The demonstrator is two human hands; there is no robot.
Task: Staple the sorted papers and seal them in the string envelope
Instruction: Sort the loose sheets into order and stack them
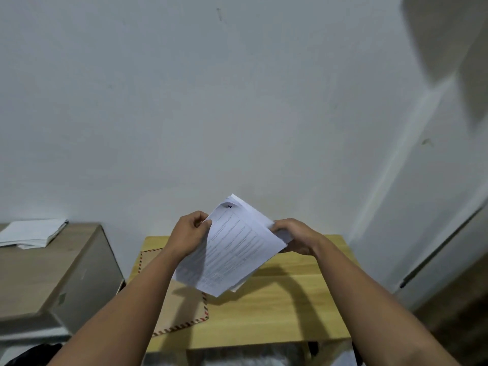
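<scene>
A stack of printed white papers [232, 249] is held up above the small wooden table [298, 313], tilted with one corner pointing up. My left hand [188, 232] pinches the stack's left edge near the top. On the right edge, my right hand [295, 236] grips the stack, its fingers curled behind the sheets. A brown envelope [182, 310] with a red-and-blue striped border lies flat on the table's left part, partly hidden by my left forearm and the papers. No stapler is in view.
A grey-brown cabinet [52, 273] stands left of the table with a pile of white sheets [31, 233] on top. A white wall rises behind. A door or panel edge [435, 254] runs down the right side.
</scene>
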